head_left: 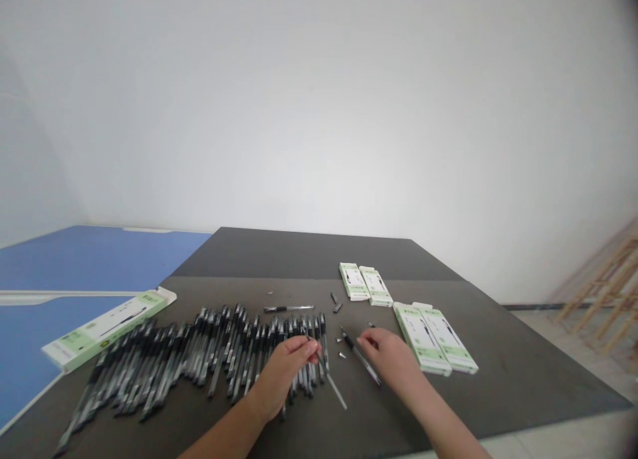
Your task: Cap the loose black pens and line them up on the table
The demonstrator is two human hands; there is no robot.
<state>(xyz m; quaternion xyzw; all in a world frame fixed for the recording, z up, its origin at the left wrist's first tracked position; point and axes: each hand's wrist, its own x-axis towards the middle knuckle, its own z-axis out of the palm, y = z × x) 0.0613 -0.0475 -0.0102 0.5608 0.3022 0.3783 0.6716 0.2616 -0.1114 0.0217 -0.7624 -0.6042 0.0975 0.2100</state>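
My left hand [289, 368] pinches a pen refill [337, 390] between thumb and fingertips; the clear tube slants down to the right over the table. My right hand [391, 359] has its thumb and fingers drawn together, and what they hold, if anything, is hidden. A small dark piece [371, 325] shows just beyond its fingertips. Between the hands lies a clear pen barrel with a black grip [361, 359]. Beside it are small silver cone tips [341, 355]. Many capped gel pens [199, 353] lie in a long row, running left from beneath my left hand.
Two dark pen caps [337, 307] and a single pen [289, 308] lie beyond the row. Green-and-white pen boxes stand in pairs, at the back [355, 283] and right [423, 339]. Another box [109, 326] lies left. The dark table [319, 253] meets a blue surface [124, 260].
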